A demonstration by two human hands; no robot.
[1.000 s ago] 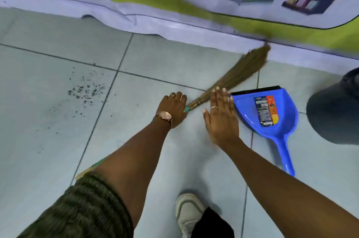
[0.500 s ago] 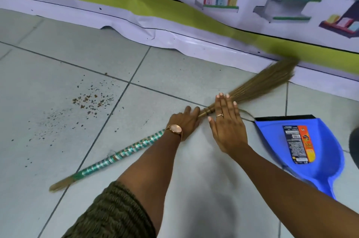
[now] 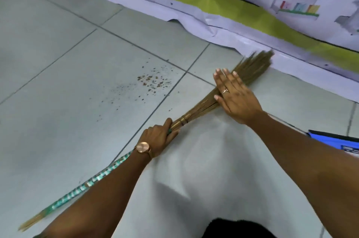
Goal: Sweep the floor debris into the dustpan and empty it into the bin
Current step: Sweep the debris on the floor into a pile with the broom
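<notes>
A stick broom (image 3: 196,110) lies on the pale floor tiles, its green-and-white wrapped handle running to the lower left and its brown bristles fanning toward the wall. My left hand (image 3: 158,137) grips the handle just below the bound neck. My right hand (image 3: 236,95) lies flat with fingers spread on top of the bristles, pressing them down. A patch of brown debris (image 3: 153,82) is scattered on the tile to the left of the bristles. Only a corner of the blue dustpan (image 3: 338,141) shows at the right edge. No bin is in view.
A printed banner (image 3: 223,2) with a yellow-green band hangs along the wall and folds onto the floor at the top. A dark garment (image 3: 237,228) of mine fills the bottom edge. Finer dust (image 3: 116,92) trails left of the debris patch.
The view has swung left, pushing the dustpan to the right edge and the bin out of sight. My right hand slid from the broom's neck up onto the bristles. My left hand kept its grip.
</notes>
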